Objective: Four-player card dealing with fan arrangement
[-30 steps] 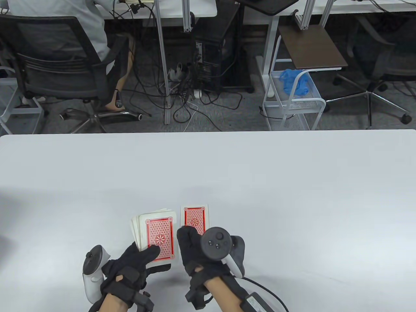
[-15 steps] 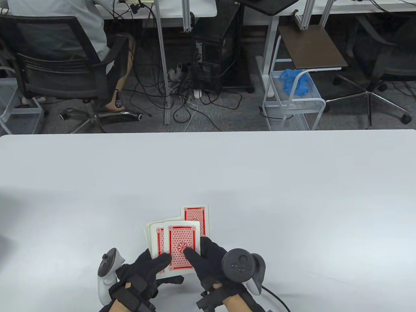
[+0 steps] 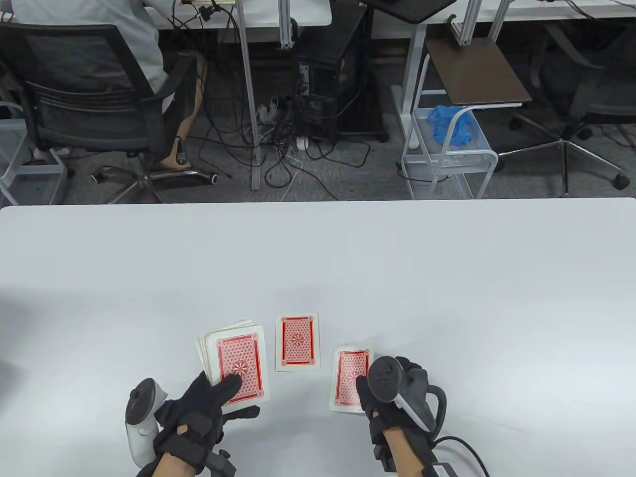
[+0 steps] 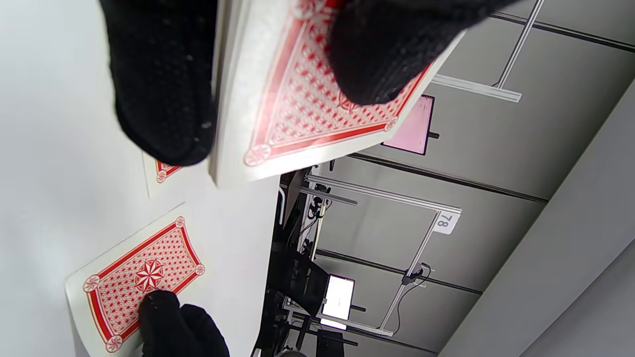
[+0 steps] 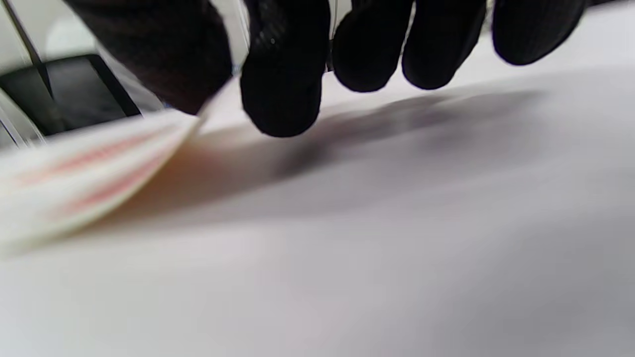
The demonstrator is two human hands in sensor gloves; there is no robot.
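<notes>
My left hand [image 3: 218, 397] grips the red-backed deck [image 3: 237, 361] just above the table's near edge, thumb lying across the top card. The left wrist view shows that deck [image 4: 307, 99] close up between thumb and fingers [image 4: 158, 89]. One dealt card [image 3: 297, 343] lies face down right of the deck. Further right, my right hand [image 3: 362, 386] pinches a second face-down card [image 3: 349, 380] at its near right side, low on the table. In the right wrist view this card [image 5: 74, 173] is a blur under the thumb and index finger [image 5: 283, 84]. From the left wrist, the same card [image 4: 144, 277] looks flat.
The white table [image 3: 397, 278] stretches far and wide beyond the cards. Past its far edge are a seated person in an office chair [image 3: 89, 94], tangled cables [image 3: 278, 149] and a white wire cart [image 3: 447, 149].
My right hand took the top card off the deck and carried it right, down beside the first card. My left hand drew the deck back to the left.
</notes>
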